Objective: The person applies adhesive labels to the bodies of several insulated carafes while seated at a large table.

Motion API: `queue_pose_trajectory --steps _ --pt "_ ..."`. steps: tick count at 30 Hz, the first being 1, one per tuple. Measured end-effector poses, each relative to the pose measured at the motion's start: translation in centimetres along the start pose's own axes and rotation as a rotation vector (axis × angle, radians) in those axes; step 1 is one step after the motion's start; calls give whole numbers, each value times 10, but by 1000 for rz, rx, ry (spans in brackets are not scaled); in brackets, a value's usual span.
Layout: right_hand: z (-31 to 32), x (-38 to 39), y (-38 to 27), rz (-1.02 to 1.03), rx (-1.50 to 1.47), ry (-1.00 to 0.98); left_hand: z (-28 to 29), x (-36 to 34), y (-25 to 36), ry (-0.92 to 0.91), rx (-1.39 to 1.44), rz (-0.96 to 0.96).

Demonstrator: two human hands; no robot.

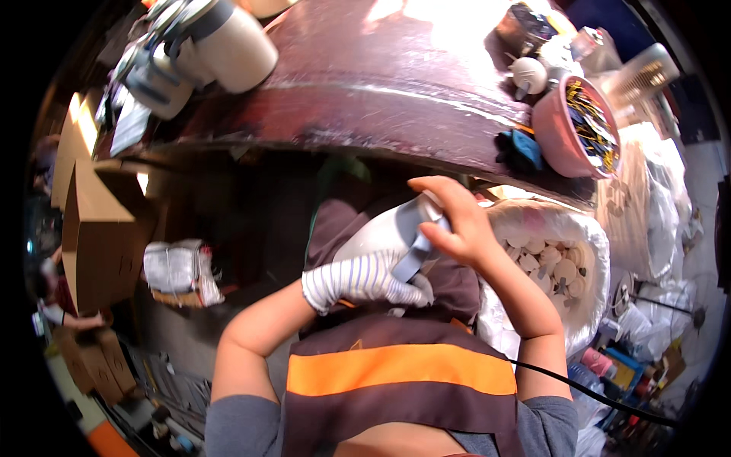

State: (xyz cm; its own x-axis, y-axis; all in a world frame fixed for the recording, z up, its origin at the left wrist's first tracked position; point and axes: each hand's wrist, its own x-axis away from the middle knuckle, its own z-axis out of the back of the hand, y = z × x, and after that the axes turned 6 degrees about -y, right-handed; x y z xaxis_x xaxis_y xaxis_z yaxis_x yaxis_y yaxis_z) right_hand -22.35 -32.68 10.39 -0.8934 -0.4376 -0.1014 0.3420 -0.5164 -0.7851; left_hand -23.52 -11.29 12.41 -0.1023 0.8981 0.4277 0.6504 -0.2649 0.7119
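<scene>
A white jug (377, 232) with a grey-blue collar and handle (413, 257) lies tilted over my lap, its collar end up and to the right. My left hand (358, 279), in a white glove with thin stripes, is closed around the jug's near side beside the handle. At the collar end, my bare right hand (459, 222) grips the jug, fingers over the rim and thumb near the top of the handle. The jug's far lower part is hard to make out against the dark apron. My left fingertips are partly hidden.
Ahead stands a dark red table (358, 99) with similar white jugs (236, 57) at its left. A pink bucket (560, 122) of coloured wires stands at its right. A plastic-lined bin (594, 251) holds white round parts. Leftward are a cardboard box (103, 255), a tied bundle (179, 270) and another person's hand (90, 321).
</scene>
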Motion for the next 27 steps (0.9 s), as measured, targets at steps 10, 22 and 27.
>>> queue_pose_trajectory --steps 10,22,27 --pt "10 -6 13 -68 -107 -12 -3 -26 -6 223 -12 45" --pt "252 -13 141 -392 709 724 12 -32 19 447 216 -254" --pt "274 -35 173 -484 1121 608 21 -36 20 448 266 -301"
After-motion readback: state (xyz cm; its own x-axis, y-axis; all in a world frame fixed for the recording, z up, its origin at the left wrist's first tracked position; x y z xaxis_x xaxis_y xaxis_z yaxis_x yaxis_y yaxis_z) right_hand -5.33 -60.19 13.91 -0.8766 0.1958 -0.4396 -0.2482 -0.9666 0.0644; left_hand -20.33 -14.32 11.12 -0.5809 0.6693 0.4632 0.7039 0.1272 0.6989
